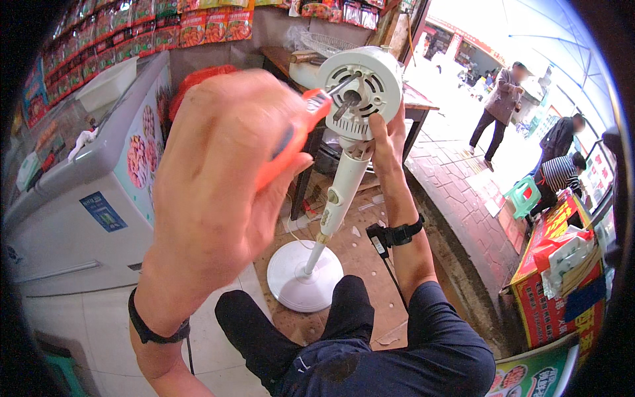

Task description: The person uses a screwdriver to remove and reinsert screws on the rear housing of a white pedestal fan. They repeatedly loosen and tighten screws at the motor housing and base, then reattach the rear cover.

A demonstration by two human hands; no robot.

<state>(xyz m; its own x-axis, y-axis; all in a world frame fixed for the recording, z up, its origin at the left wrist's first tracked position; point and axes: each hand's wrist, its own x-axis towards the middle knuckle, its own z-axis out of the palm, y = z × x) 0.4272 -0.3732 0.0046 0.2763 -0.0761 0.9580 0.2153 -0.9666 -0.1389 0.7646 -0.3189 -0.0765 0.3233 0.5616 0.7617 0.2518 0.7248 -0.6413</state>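
A white standing fan, without blades or a cage, rises from its round base on the floor before my knees. Its motor head faces me, with slotted vents and a shaft in the middle. My left hand, large and close, is wrapped round an orange-and-black screwdriver. The screwdriver's metal shaft reaches to the upper part of the motor's face; whether a screw sits there is too small to tell. My right hand grips the motor head from its lower right side, thumb on the near face.
A chest freezer stands at the left, below hanging food packets. Behind the fan is a dark table. A step edge leads right to a paved walkway with several people, a green stool and a red stand.
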